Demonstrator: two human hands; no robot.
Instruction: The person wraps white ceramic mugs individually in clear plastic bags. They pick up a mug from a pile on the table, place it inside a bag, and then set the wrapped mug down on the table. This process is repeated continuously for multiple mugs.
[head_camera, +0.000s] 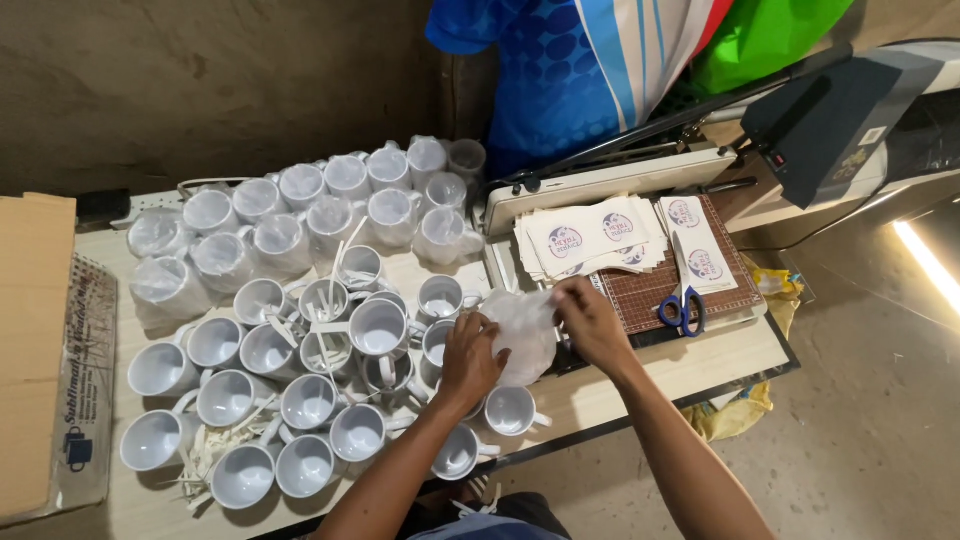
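A mug wrapped in a thin, cloudy plastic bag (523, 332) sits between both hands, just above the worktop (590, 395) near its front edge. The bag is crumpled and see-through, with the white mug showing faintly inside.

The left hand (468, 358) lies palm down on the left side of the bag, fingers curled closed against it. The right hand (590, 322) reaches in from the right, its fingertips pinched shut on the bag's upper edge. Both forearms come up from the bottom of the view, angled toward each other.

To the left, bare white mugs (300, 400) stand close together, open ends up, with white paper strips (205, 455) strewn among them. Behind these is a cluster of bagged mugs (280, 230). To the right lie a stack of printed sheets (590, 238) and blue-handled scissors (683, 305) on a brown cutting mat (650, 290). A strip of worktop in front of the right hand is bare up to the front edge.
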